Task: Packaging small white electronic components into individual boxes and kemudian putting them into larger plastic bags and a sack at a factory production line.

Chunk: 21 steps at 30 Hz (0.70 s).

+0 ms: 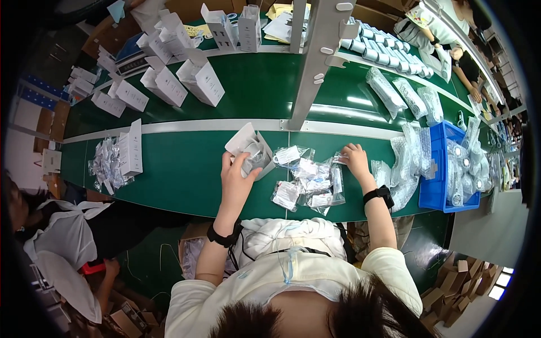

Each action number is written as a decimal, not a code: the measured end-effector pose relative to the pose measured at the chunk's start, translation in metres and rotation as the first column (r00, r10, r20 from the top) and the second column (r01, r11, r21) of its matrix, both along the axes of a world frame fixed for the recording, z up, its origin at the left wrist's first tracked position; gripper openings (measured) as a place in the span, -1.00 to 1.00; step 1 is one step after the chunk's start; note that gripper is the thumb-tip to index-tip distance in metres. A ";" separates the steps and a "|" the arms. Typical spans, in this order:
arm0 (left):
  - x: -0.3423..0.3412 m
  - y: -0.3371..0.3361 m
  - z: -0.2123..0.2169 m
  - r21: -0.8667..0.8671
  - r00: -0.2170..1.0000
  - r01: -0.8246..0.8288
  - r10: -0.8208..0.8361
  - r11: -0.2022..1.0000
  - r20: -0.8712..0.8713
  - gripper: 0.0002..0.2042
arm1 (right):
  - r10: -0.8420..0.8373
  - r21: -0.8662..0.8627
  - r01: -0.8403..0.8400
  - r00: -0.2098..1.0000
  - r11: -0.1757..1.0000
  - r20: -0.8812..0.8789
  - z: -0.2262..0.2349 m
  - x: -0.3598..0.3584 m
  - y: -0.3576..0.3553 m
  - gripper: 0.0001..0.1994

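My left hand grips an open white box at the middle of the green table, its fingers and thumb over the near side. Inside the box shows something wrapped in clear plastic; its kind is hidden. To the right, my right hand has its fingertips closed on a small clear plastic bag at the edge of a pile. That pile of clear bags holds white papers and bluish parts, and lies between my hands.
A blue bin with bubble-wrapped items stands at right, beside more bubble-wrapped pieces. At left, a white box stands by small clear bags. Open white boxes line the rear shelf. A metal post rises ahead.
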<state>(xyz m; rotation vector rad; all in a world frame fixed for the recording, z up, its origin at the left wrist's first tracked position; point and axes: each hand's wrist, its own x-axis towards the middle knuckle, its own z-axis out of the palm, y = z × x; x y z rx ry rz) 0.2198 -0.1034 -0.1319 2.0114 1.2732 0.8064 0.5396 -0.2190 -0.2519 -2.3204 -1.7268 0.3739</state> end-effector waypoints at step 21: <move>-0.004 0.033 -0.027 0.015 0.983 -0.056 0.053 0.998 0.174 -0.92 | 0.527 0.740 -0.339 0.850 0.581 -0.025 0.075 -0.195 0.087 -0.69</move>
